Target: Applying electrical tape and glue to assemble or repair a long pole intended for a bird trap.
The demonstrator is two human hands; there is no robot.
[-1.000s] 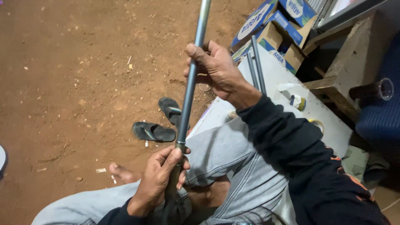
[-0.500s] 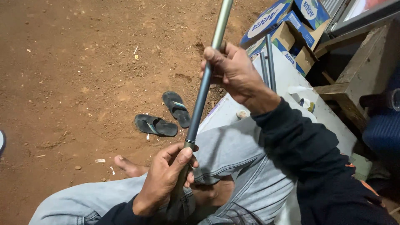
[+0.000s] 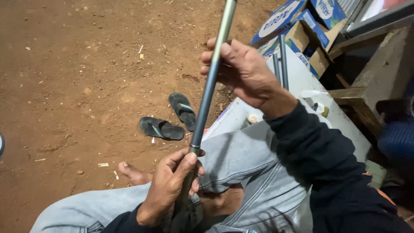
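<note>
We wear a dark long-sleeved top (image 3: 319, 159) with orange marks. Our trousers are light grey jeans (image 3: 241, 159). Feet bare.

Long grey-green metal rod (image 3: 210, 84), steeply tilted, running above the lap

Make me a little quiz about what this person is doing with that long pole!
1. True or false: both hands grip the long grey-blue metal pole.
2. What lies on the red dirt ground beyond the pole? A) a pair of dark flip-flop sandals B) a red ball C) a hammer
3. Fill in: the left hand holds the pole's ____ end, and the right hand holds it higher up.

Key: 1 true. 2 A, the dark flip-flop sandals. 3 lower.
</note>
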